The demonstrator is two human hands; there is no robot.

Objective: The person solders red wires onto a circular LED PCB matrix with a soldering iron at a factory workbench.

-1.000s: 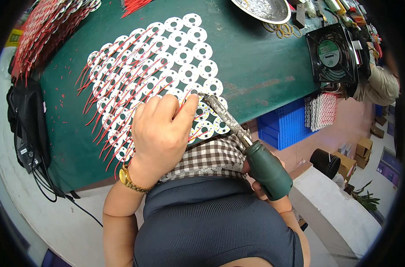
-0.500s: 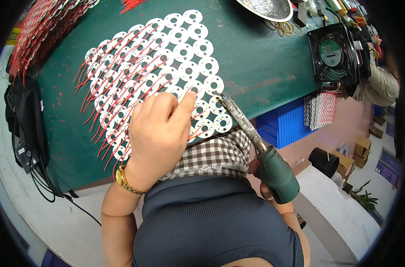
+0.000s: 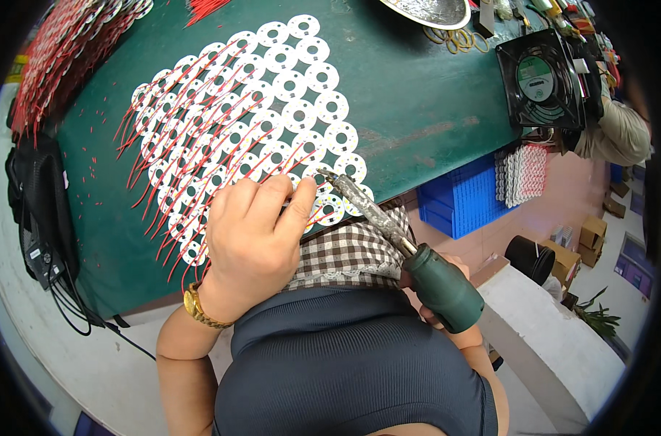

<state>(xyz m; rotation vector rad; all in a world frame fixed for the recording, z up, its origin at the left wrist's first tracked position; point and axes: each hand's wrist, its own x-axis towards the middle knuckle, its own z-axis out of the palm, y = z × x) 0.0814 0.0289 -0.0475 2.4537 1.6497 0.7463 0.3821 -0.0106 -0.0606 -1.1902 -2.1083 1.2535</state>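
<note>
My left hand (image 3: 252,225), a gold watch (image 3: 199,305) on its wrist, rests over the near part of a sheet of white ring-shaped LED boards (image 3: 299,115). Its fingers are curled in, with thumb and forefinger close together; whatever they pinch is hidden. Thin red wires (image 3: 221,109) lie slantwise across many of the boards. My right hand (image 3: 456,264) grips the green handle of a soldering iron (image 3: 374,211), partly hidden behind that handle. The iron's tip is over a board just to the right of my left fingertips.
More wired boards (image 3: 69,58) are piled at the far left, above a black bag (image 3: 43,196). A black fan (image 3: 540,80), a metal bowl (image 3: 436,11) and rubber bands (image 3: 458,40) stand at the right. Beyond the table edge is a blue crate (image 3: 461,200). Another person's sleeve (image 3: 621,134) shows at far right.
The soldering iron's tip has moved left and toward me, closer to my left fingertips. My left hand has shifted slightly nearer to me. The whole view has shifted a little.
</note>
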